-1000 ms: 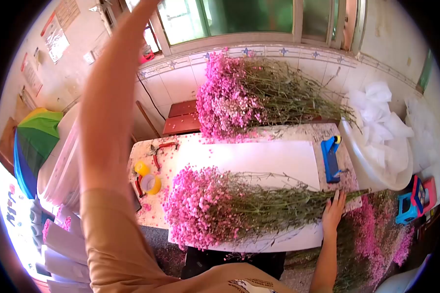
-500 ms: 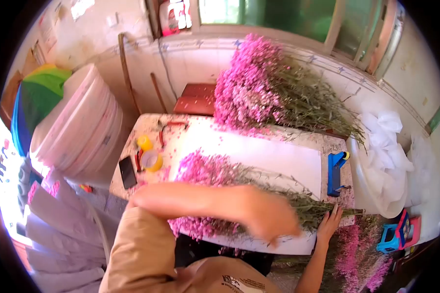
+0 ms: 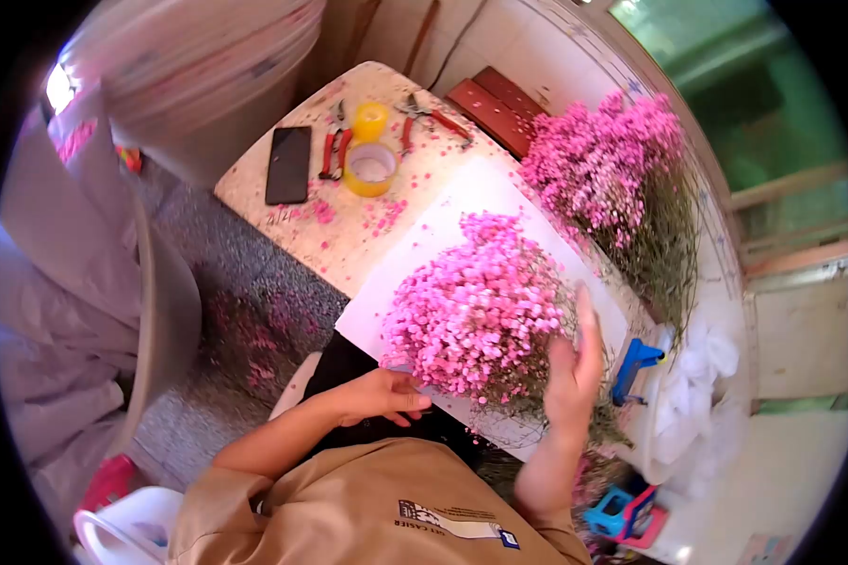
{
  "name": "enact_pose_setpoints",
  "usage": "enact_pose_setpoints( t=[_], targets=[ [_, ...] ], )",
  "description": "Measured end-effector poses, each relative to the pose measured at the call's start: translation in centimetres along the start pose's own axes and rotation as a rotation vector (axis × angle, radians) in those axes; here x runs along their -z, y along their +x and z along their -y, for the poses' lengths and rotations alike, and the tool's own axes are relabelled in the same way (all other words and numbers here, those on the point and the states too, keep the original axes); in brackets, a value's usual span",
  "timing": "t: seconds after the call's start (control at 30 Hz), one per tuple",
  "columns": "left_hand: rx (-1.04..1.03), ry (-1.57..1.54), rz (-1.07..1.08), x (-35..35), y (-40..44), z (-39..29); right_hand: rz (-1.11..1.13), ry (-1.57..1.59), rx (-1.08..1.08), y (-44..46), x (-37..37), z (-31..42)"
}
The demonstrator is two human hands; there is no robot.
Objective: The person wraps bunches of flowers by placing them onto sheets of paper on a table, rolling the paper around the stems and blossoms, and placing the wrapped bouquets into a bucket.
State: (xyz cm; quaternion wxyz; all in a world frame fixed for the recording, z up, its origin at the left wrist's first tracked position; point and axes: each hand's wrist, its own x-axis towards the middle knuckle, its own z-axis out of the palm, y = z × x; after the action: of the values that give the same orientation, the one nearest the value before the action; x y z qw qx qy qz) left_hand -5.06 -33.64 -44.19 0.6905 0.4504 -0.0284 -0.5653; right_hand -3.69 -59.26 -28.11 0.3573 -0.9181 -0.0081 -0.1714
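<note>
Pink flowers (image 3: 476, 315) between left hand (image 3: 381, 395) and right hand (image 3: 572, 379): likely light, fragile; best held by stems (image 3: 523, 407). Right uncurled; left half-curled, grip unclear.

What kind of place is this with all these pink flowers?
Probably a flower workroom: there are pink flower bunches, white paper, and red-handled shears near tape rolls on the table.
</note>
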Motion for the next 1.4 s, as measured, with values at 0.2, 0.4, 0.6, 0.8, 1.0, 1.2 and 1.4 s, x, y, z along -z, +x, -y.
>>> enact_pose_setpoints(
  t=[0.2,0.4,0.6,0.8,1.0,1.2,1.4],
  targets=[
    [-0.079,-0.292,-0.090,-1.5,0.1,-1.3,0.172,-0.189,-0.191,13.3,-9.4,-7.8],
    [-0.163,-0.433,-0.075,-3.3,1.8,-3.3,0.747,0.135,-0.287,13.8,-8.3,-7.5],
    [-0.273,-0.380,-0.061,-3.5,5.9,-0.6,0.816,-0.091,-0.326,10.8,-6.5,-3.5],
    [-0.297,-0.436,-0.103,-3.4,2.9,-1.4,0.522,-0.526,-0.037,11.0,-10.0,-8.4],
    [-0.296,-0.429,-0.081,-4.8,1.4,-2.7,0.512,-0.633,-0.306,10.0,-11.5,-9.7],
    [-0.266,-0.640,-0.112,-5.6,3.4,-2.0,0.767,-0.335,-0.496,6.1,-7.4,2.3],
    [-0.357,-0.735,0.014,-4.7,5.3,0.2,0.953,0.045,-0.256,4.6,0.1,1.1]
  ],
)
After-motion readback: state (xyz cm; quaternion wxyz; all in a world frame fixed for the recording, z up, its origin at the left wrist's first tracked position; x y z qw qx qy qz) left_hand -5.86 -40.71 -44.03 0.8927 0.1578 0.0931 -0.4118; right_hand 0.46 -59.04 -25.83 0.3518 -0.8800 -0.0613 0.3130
